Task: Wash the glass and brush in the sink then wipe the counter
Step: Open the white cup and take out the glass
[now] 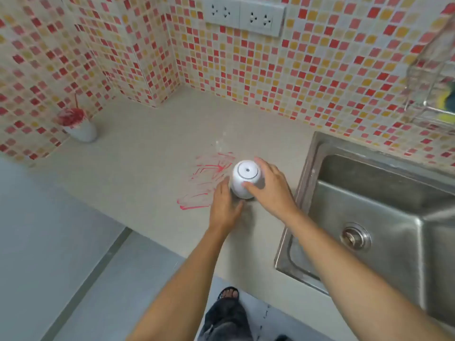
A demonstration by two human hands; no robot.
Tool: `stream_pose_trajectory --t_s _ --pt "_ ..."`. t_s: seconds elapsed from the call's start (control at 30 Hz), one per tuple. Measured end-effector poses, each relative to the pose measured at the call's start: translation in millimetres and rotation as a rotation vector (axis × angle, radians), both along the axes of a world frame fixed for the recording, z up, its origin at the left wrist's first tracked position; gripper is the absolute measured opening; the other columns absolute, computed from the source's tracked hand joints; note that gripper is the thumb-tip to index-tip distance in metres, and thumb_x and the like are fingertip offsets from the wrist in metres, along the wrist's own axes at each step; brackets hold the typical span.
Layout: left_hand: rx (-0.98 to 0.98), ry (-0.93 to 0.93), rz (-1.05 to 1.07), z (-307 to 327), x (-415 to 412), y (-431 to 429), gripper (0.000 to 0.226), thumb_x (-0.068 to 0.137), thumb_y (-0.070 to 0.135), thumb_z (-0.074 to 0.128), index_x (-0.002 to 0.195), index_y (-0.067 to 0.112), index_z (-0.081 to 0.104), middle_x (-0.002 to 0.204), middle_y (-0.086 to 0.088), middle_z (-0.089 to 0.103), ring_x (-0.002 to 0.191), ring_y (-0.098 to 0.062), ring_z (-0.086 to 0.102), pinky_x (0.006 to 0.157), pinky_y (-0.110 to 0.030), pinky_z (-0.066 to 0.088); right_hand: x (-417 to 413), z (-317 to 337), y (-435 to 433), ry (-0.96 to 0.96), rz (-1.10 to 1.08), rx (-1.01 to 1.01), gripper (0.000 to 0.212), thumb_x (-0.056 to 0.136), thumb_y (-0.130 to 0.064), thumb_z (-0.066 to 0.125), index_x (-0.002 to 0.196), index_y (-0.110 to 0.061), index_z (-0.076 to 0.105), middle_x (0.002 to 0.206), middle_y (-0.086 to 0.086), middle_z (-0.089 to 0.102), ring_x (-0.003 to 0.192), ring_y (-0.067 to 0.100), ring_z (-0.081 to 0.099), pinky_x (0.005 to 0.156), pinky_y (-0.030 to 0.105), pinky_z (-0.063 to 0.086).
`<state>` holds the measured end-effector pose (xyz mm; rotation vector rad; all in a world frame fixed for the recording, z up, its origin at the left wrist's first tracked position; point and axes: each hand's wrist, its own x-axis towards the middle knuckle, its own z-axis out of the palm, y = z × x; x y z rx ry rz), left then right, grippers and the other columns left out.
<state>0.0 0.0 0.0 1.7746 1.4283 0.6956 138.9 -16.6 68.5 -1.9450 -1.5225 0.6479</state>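
A white glass point(246, 177) stands upside down on the beige counter point(138, 168), its ringed base facing up. My right hand point(268, 190) wraps it from the right, with the fingers over its front. My left hand point(224, 203) presses against its lower left side. Red paint streaks point(209, 178) smear the counter just left of the glass. A brush with a red-stained head point(71, 116) stands in a second white cup point(85, 132) at the far left, against the tiled wall.
A steel sink point(384, 200) with its drain point(355, 237) lies to the right of my hands. A clear wall rack point(428, 94) holding a yellow-green sponge point(449, 99) hangs above it. Sockets point(245, 17) sit high on the wall. The counter's front edge runs near my forearms.
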Motion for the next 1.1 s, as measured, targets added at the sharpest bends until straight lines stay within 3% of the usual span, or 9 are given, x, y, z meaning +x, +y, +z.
stream_pose_trajectory --t_s 0.1,0.2,0.3,0.43,0.53,0.7,0.87,1.0,1.1 --pt "-0.045 -0.107 -0.031 -15.4 7.8 17.4 0.07 0.076 0.034 0.073 0.139 0.03 0.042 0.132 0.007 0.057 0.12 -0.009 0.054 0.097 -0.033 0.048 -13.7 -12.0 16.9 -0.032 0.015 -0.036 0.077 0.075 -0.044 0.073 0.142 -0.032 0.037 0.137 0.001 0.044 0.122 0.027 0.046 0.102 0.039 0.041" --pt "-0.079 -0.196 -0.009 -26.5 19.2 22.8 0.071 0.073 0.033 0.076 0.137 0.028 0.045 0.126 0.009 0.06 0.118 -0.008 0.059 0.092 -0.037 0.053 -19.2 -18.2 21.1 -0.086 -0.06 -0.066 0.077 0.07 -0.049 0.073 0.137 -0.04 0.036 0.128 0.001 0.046 0.113 0.027 0.053 0.092 0.037 0.047" --pt "-0.038 -0.243 -0.004 -30.0 30.6 23.2 0.064 0.075 0.027 0.075 0.134 0.024 0.049 0.127 0.006 0.057 0.119 -0.011 0.057 0.095 -0.039 0.051 -21.1 -12.9 24.5 -0.258 -0.133 -0.125 0.073 0.07 -0.054 0.069 0.133 -0.038 0.035 0.112 0.005 0.049 0.097 0.034 0.059 0.076 0.034 0.045" --pt "-0.062 -0.268 0.039 -36.3 45.7 23.9 0.068 0.078 0.032 0.073 0.137 0.024 0.04 0.137 -0.009 0.05 0.128 -0.026 0.05 0.103 -0.048 0.044 -19.6 -4.6 28.9 -0.362 -0.211 -0.216 0.076 0.074 -0.064 0.061 0.136 -0.029 0.037 0.107 0.01 0.053 0.096 0.036 0.06 0.075 0.034 0.044" --pt "-0.069 -0.191 0.013 -41.9 47.6 27.0 0.081 0.078 0.048 0.069 0.144 0.018 0.032 0.143 -0.008 0.047 0.136 -0.018 0.042 0.114 -0.034 0.034 -15.9 -0.6 33.5 -0.393 -0.235 -0.235 0.079 0.072 -0.072 0.057 0.132 -0.023 0.042 0.104 0.012 0.057 0.096 0.035 0.059 0.073 0.034 0.04" --pt "-0.005 -0.225 0.029 -35.8 43.5 31.7 0.074 0.071 0.043 0.075 0.135 0.021 0.046 0.129 0.009 0.05 0.117 -0.009 0.053 0.094 -0.034 0.049 -12.5 7.4 41.2 -0.393 -0.078 -0.274 0.076 0.075 -0.062 0.063 0.135 -0.022 0.04 0.104 0.011 0.052 0.095 0.036 0.058 0.073 0.034 0.042" --pt "-0.115 -0.221 0.128 -40.2 45.3 22.9 0.103 0.065 0.053 0.079 0.147 0.019 0.028 0.143 0.005 0.047 0.127 -0.016 0.052 0.097 -0.044 0.05 -6.7 14.8 41.8 -0.425 0.064 -0.29 0.07 0.076 -0.053 0.065 0.133 -0.02 0.041 0.099 0.01 0.052 0.087 0.034 0.057 0.068 0.032 0.043" --pt "-0.141 -0.193 0.134 -37.6 43.2 20.9 0.118 0.063 0.051 0.085 0.152 0.019 0.015 0.148 0.005 0.045 0.13 -0.015 0.049 0.101 -0.038 0.048 -3.5 18.4 44.5 -0.47 0.126 -0.306 0.071 0.075 -0.052 0.067 0.131 -0.018 0.042 0.101 0.013 0.057 0.089 0.035 0.057 0.068 0.033 0.042" --pt "-0.162 -0.185 0.107 -37.5 39.9 20.7 0.118 0.065 0.047 0.085 0.154 0.019 0.012 0.145 0.003 0.047 0.128 -0.017 0.051 0.1 -0.034 0.047 3.7 25.8 45.1 -0.45 0.257 -0.323 0.076 0.072 -0.047 0.07 0.137 -0.026 0.038 0.106 0.009 0.051 0.094 0.033 0.055 0.074 0.034 0.046"
